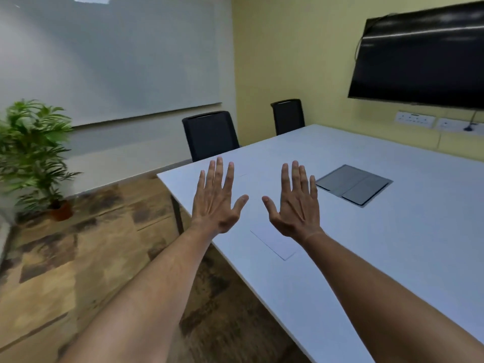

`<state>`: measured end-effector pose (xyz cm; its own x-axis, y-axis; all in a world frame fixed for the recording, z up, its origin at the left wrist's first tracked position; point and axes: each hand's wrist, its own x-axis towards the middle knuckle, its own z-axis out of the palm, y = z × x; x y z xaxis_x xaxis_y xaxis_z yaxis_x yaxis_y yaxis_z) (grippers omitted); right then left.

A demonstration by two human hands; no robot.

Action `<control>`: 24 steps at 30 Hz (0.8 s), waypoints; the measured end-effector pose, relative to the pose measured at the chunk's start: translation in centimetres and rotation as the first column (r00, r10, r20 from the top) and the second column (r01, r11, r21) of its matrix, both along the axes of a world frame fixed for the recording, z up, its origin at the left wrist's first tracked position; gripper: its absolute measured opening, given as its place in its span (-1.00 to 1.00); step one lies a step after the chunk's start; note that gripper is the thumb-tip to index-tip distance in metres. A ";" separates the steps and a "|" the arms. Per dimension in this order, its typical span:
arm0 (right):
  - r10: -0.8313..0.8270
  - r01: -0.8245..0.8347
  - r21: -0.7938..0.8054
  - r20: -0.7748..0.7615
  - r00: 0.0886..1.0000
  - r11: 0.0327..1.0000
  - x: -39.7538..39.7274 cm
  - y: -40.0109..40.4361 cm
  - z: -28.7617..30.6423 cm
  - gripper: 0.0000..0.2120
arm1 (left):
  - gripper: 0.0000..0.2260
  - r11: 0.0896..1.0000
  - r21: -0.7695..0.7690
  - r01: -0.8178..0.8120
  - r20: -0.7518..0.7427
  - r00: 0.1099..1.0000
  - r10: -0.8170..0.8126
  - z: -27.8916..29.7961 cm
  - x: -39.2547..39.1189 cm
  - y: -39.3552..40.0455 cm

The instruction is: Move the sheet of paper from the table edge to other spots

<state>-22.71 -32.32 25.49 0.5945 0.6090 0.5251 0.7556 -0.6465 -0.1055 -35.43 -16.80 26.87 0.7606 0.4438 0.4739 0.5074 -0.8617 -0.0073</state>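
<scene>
While both hands hover spread, holding nothing — left hand, right hand — sheet of paper lies below the wrists near the table edge, probably a pre-grasp pose.

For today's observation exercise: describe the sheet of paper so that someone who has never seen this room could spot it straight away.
Start at the big white table and follow its near left edge. The sheet of paper lies flat there, below the gap between the two spread hands, the left hand and right hand. Unlike the grey hatch set into the tabletop further in, it is white, and only its thin outline shows.
</scene>
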 end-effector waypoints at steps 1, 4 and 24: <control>-0.027 0.027 0.007 -0.016 1.000 1.000 0.2 0.9 -0.1 -0.17 | -0.30 0.999 0.010 0.033 -0.008 0.999 -0.033 0.0 0.8 1.4; -0.101 0.101 -0.010 -0.033 0.994 0.995 1.0 2.9 -0.8 -0.17 | -0.29 0.992 0.000 0.124 -0.016 0.992 -0.124 -0.7 3.6 4.7; -0.511 0.503 -0.091 -0.181 0.840 0.859 17.2 7.8 -9.0 -0.16 | -0.26 0.851 -0.161 0.499 -0.116 0.847 -0.519 -10.2 27.5 12.3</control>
